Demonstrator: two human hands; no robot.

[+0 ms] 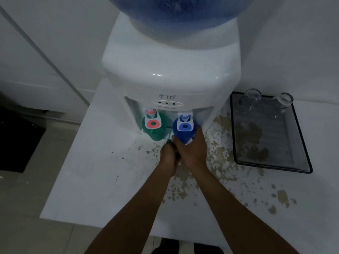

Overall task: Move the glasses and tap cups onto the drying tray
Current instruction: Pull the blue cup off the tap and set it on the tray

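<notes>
A blue cup (pixel 183 135) stands under the blue tap of the white water dispenser (pixel 170 70), and my right hand (pixel 192 151) is wrapped around its lower part. A green cup (pixel 154 132) sits under the red tap, untouched. My left hand (pixel 169 155) rests just left of my right hand with its fingers curled; what it holds, if anything, is hidden. Two clear glasses (pixel 253 97) (pixel 284 100) stand upside down at the far end of the dark drying tray (pixel 300 143) on the right.
The white counter (pixel 91 162) has peeling, speckled paint around the dispenser and tray. A large blue water bottle (pixel 176 10) tops the dispenser. White cabinet fronts and a dark floor mat (pixel 16 142) lie to the left.
</notes>
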